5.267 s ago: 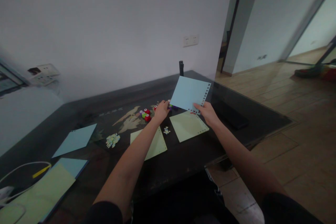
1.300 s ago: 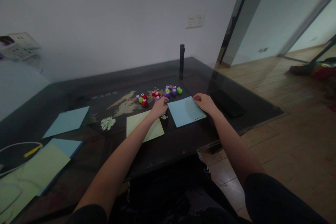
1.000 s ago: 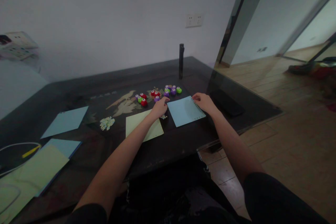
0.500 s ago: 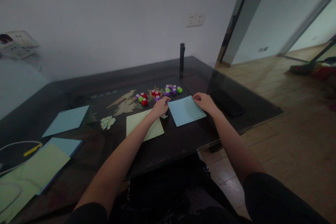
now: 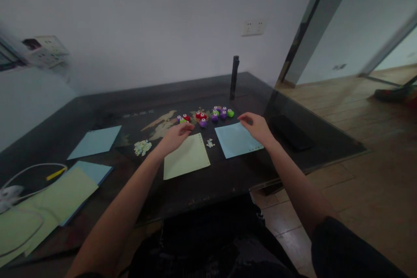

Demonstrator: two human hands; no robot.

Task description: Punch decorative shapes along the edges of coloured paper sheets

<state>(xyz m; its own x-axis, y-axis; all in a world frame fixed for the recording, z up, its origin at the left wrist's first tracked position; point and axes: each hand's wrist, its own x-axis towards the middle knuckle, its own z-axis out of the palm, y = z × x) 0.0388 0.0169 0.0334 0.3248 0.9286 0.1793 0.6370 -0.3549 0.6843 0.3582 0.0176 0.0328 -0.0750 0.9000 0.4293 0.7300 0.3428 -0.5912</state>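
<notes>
A line of pale characters [image 5: 138, 114] runs across the dark table [image 5: 224, 182] at left of centre, too blurred to read, above a printed picture of a bird [image 5: 163, 128].

At the centre of the frame, your left hand [image 5: 176, 137] hovers over the upper left corner of a yellow sheet [image 5: 187, 158], its fingers close together; whether they grip anything cannot be told. It partly hides a red toy in the left-hand group of big-eyed toys [image 5: 186, 117]. Right of centre, your right hand [image 5: 257, 126] is at the upper right corner of a blue sheet [image 5: 236, 140], thumb and fingers only narrowly parted; you cannot tell whether they touch the paper. Small holes line the right side of the yellow sheet and the blue sheet's lower right edge.

Between the two sheets lie a few paper bits [image 5: 210, 143], with a larger heap [image 5: 142, 147] to the left. More purple, green and red toys [image 5: 223, 114] sit just behind.

A black stick [image 5: 234, 78] stands upright toward the back, and a flat black object [image 5: 291, 132] lies right of your right wrist. A white cable [image 5: 35, 165] with a yellow tag [image 5: 56, 174] loops beside stacked sheets [image 5: 71, 191] at lower left.
</notes>
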